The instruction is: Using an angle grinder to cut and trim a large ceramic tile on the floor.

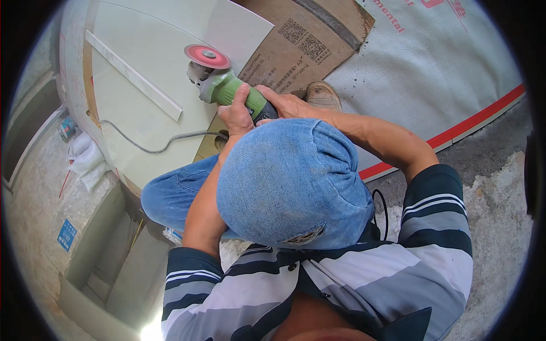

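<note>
I hold a green angle grinder (230,89) with a dark rear body and a pink disc (206,55) raised at its front. My left hand (238,116) is closed round the grinder's green body from the left. My right hand (277,99) grips its rear part from the right, partly hidden behind my raised denim knee (287,182). A white strip (133,77) lies on a pale green board (142,102) to the left of the disc. A grey cord (154,150) runs over that board.
A brown cardboard sheet (335,23) lies behind the grinder, near my shoe (323,96). A white covering sheet with a red band (441,139) spreads to the right, beside rough concrete. White bags (88,156), a can (65,128) and a recessed channel (102,261) are at the left.
</note>
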Demonstrator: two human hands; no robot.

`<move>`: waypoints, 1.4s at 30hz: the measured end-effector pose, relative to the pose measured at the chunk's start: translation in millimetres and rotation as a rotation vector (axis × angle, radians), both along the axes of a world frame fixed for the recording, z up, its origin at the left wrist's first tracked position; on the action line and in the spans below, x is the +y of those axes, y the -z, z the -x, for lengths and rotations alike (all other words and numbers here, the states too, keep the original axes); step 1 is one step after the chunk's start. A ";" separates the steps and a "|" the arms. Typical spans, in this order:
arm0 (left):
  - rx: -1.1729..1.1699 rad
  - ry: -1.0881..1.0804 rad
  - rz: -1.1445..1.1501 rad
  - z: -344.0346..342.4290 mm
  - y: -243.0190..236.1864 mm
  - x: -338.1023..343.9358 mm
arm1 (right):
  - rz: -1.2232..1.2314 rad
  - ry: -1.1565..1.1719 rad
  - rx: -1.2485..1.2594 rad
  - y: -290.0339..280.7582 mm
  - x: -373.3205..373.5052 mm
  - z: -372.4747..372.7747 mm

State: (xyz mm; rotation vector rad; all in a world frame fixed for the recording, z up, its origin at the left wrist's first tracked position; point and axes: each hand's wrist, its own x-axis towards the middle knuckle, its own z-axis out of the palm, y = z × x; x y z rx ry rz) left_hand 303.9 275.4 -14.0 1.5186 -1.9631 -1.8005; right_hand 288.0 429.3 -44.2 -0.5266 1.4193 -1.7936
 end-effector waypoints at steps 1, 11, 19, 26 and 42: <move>0.002 0.002 -0.007 -0.2 -0.4 0.3 | 0.014 0.006 0.006 0.2 -0.3 -0.1; -0.022 -0.035 0.036 -1.8 -2.8 8.4 | -0.028 -0.015 0.023 0.2 4.0 -2.7; 0.004 -0.049 0.049 -3.7 -0.6 12.9 | -0.027 -0.015 0.034 -0.2 6.7 -4.4; 0.004 -0.044 0.029 -3.9 -5.4 18.7 | -0.024 -0.026 0.015 -0.1 9.7 -4.4; 0.054 -0.012 0.027 -5.8 -5.7 21.9 | -0.038 -0.043 0.011 -2.7 14.5 -5.1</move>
